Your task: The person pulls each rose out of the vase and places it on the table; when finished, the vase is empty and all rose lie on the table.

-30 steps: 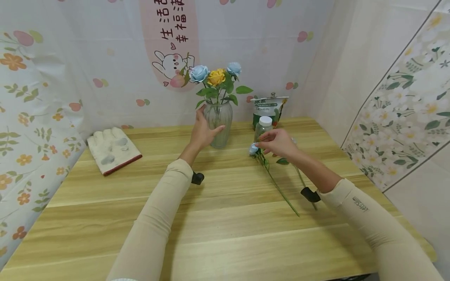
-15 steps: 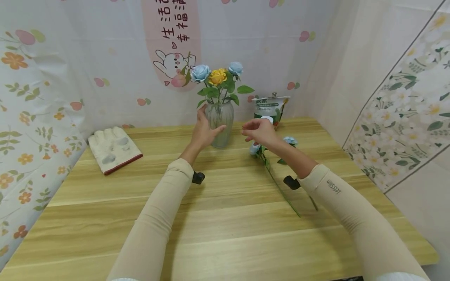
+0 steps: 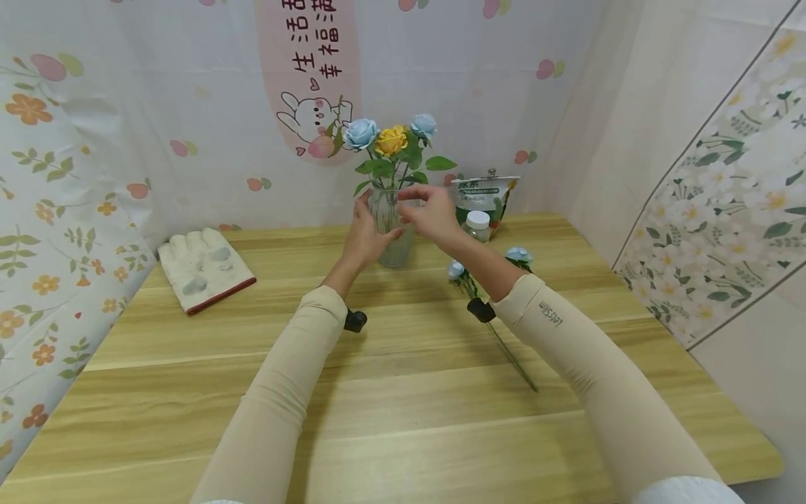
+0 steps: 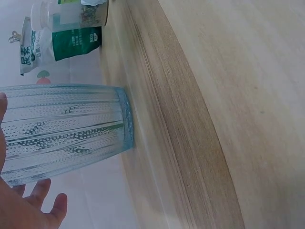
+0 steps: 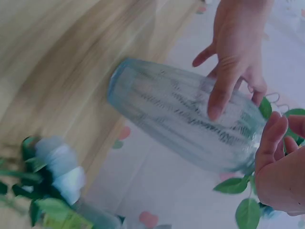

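Observation:
A clear ribbed glass vase (image 3: 394, 255) stands upright near the back of the table, holding a yellow rose (image 3: 392, 141) and two blue roses (image 3: 361, 134). My left hand (image 3: 365, 236) grips its left side, thumb across the front and the other fingers behind. Beside the rim, at the right, is my right hand (image 3: 434, 213), fingers bent and thumb apart from them; nothing shows between them. In the right wrist view this hand (image 5: 281, 179) is close to the vase mouth and leaves. Two more roses lie to the right: one pale blue (image 3: 456, 270), another blue (image 3: 519, 255).
A white-capped bottle (image 3: 478, 225) stands in front of a clipped white and green bag (image 3: 483, 192) at the back right. Off-white work gloves (image 3: 204, 271) lie at the left of the wooden table (image 3: 403, 420). Patterned curtains (image 3: 208, 126) enclose the back and sides.
My right hand has moved left and up, from over the loose roses to the vase rim. My left hand stays on the vase, and the flowers in it look unchanged.

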`<control>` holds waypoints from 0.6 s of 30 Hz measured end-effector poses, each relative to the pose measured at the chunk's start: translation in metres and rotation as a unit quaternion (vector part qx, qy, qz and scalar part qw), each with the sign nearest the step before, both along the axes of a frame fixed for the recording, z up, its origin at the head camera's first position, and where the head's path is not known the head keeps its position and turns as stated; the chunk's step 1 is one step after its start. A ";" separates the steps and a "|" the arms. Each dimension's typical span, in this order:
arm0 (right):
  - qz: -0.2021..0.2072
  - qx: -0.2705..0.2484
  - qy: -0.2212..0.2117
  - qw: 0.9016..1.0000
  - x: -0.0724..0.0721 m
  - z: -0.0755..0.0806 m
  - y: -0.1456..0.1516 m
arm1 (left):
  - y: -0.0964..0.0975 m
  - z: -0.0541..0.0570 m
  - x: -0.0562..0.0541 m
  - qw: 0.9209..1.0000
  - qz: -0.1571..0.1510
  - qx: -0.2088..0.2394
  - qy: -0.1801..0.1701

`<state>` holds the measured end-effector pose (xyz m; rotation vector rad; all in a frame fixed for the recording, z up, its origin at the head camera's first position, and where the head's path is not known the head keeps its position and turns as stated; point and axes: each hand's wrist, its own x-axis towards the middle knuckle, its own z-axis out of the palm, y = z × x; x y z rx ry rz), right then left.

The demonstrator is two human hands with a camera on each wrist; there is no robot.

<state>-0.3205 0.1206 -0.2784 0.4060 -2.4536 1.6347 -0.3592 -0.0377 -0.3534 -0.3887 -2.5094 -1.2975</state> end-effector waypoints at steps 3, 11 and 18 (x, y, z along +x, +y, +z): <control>-0.008 0.021 0.016 1.000 -0.002 0.005 -0.011 | 0.001 -0.001 0.000 1.000 -0.006 -0.001 0.001; -0.005 0.089 -0.014 0.996 -0.010 0.018 -0.036 | -0.002 -0.002 -0.001 1.000 -0.013 -0.005 0.014; -0.018 0.139 -0.027 0.990 -0.016 0.022 -0.047 | -0.003 -0.003 -0.002 1.000 -0.012 -0.007 0.020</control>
